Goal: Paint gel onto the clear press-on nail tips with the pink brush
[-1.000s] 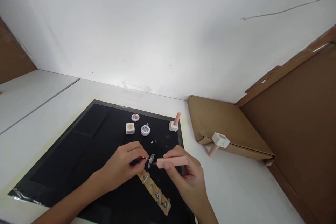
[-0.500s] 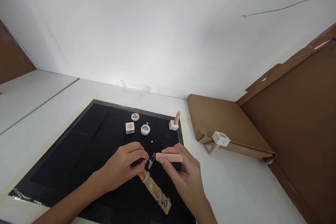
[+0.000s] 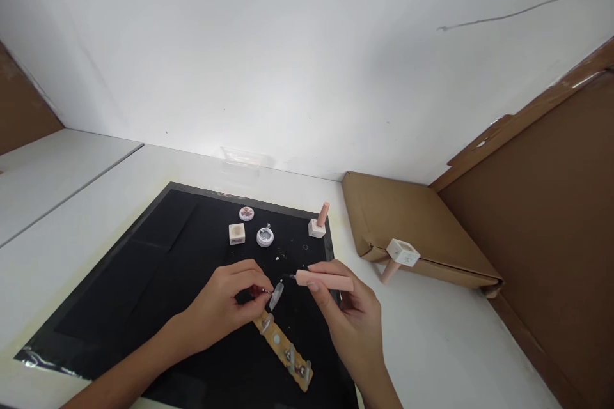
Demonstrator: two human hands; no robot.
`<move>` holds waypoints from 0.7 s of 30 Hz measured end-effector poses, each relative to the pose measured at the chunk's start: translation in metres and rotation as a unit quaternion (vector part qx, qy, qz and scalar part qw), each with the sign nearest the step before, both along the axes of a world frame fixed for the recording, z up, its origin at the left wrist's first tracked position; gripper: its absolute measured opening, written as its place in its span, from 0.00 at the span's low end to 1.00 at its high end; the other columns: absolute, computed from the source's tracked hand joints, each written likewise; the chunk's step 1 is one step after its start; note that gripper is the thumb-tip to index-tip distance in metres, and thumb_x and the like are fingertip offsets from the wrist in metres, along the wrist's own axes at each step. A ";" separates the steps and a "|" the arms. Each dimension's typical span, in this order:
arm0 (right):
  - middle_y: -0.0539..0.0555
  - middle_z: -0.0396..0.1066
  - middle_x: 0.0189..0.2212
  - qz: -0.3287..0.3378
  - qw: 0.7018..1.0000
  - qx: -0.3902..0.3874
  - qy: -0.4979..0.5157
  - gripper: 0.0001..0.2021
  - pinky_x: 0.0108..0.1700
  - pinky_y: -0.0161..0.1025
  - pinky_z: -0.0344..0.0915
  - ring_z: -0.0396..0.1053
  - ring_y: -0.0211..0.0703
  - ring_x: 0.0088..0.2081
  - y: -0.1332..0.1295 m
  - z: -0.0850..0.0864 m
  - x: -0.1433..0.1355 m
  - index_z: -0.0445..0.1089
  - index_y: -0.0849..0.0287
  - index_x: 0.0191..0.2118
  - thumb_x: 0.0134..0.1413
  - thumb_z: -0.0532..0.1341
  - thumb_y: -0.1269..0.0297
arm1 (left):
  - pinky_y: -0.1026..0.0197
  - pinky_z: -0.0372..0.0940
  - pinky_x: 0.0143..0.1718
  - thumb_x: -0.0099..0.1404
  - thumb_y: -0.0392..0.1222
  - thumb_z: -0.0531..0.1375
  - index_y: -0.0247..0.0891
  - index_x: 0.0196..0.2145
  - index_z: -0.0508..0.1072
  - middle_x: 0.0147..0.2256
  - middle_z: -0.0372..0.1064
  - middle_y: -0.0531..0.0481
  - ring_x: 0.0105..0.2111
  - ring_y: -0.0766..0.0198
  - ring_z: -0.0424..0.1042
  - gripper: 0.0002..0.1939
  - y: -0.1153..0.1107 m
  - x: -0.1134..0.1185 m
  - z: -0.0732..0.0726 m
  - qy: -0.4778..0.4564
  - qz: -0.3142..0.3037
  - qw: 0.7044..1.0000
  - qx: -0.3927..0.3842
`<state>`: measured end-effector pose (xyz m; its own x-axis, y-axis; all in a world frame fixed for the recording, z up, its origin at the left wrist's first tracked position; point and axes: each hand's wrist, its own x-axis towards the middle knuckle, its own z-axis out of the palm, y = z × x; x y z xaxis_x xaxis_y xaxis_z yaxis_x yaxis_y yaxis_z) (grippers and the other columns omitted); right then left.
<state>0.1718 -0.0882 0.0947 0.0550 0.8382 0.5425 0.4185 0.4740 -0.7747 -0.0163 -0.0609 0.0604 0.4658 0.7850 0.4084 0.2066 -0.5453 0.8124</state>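
Between thumb and fingers, my left hand (image 3: 242, 294) pinches a thin metal holder (image 3: 266, 291) that bears a clear nail tip (image 3: 276, 296). My right hand (image 3: 348, 307) grips a pink brush cap (image 3: 326, 280), its dark brush pointing left, close to the top of the nail tip. Whether the bristles touch it is too small to tell. A tan strip (image 3: 283, 345) with several nail tips and small round metal pieces lies just below my left fingers. Beyond the hands stand a white square bottle (image 3: 236, 234) and an open round jar (image 3: 265, 236).
On the black mat (image 3: 125, 268) are a round lid (image 3: 246, 213) and a white bottle with pink cap (image 3: 317, 228). A cardboard box (image 3: 407, 217) lies at the right; another white bottle (image 3: 403, 252) rests upside down by its front edge.
My right hand has moved right with the pink brush cap, and the brush now shows clear of the nail tip's middle. My left hand has barely moved.
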 end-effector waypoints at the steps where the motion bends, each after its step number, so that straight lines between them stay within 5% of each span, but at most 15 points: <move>1: 0.52 0.74 0.28 0.012 1.000 -0.005 0.017 0.05 0.28 0.37 0.68 0.71 0.41 0.28 -0.001 0.000 0.001 0.74 0.53 0.30 0.56 0.62 0.65 | 0.68 0.63 0.25 0.59 0.27 0.56 0.35 0.29 0.74 0.27 0.69 0.50 0.26 0.67 0.68 0.08 0.000 0.001 0.001 -0.007 0.001 1.000 -0.024; 8: 0.51 0.73 0.29 0.141 0.990 -0.006 0.007 0.06 0.31 0.39 0.67 0.68 0.41 0.31 -0.002 0.003 0.004 0.73 0.52 0.38 0.57 0.60 0.70 | 0.67 0.62 0.25 0.59 0.35 0.59 0.33 0.24 0.73 0.24 0.65 0.52 0.24 0.69 0.64 0.07 0.001 0.002 0.009 -0.094 -0.038 0.973 -0.208; 14: 0.50 0.73 0.29 0.128 0.990 0.061 0.019 0.09 0.32 0.42 0.65 0.67 0.41 0.29 -0.001 0.001 0.006 0.72 0.51 0.33 0.57 0.58 0.74 | 0.66 0.59 0.23 0.56 0.47 0.62 0.34 0.21 0.70 0.21 0.60 0.54 0.21 0.70 0.58 0.14 0.001 0.002 0.008 -0.133 -0.063 0.940 -0.307; 21: 0.50 0.72 0.26 0.171 0.984 0.032 -0.036 0.10 0.30 0.42 0.63 0.66 0.43 0.29 -0.002 0.004 0.005 0.69 0.52 0.36 0.52 0.59 0.76 | 0.67 0.57 0.23 0.53 0.43 0.64 0.33 0.21 0.71 0.20 0.60 0.55 0.20 0.71 0.56 0.11 0.002 0.001 0.005 -0.152 -0.076 0.919 -0.356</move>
<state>0.1763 -0.0906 0.0986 -0.2648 0.7651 0.5870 0.2787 0.6435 -0.7129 -0.0158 -0.0590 0.0656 0.5421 0.8386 -0.0543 -0.1240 0.1438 0.9818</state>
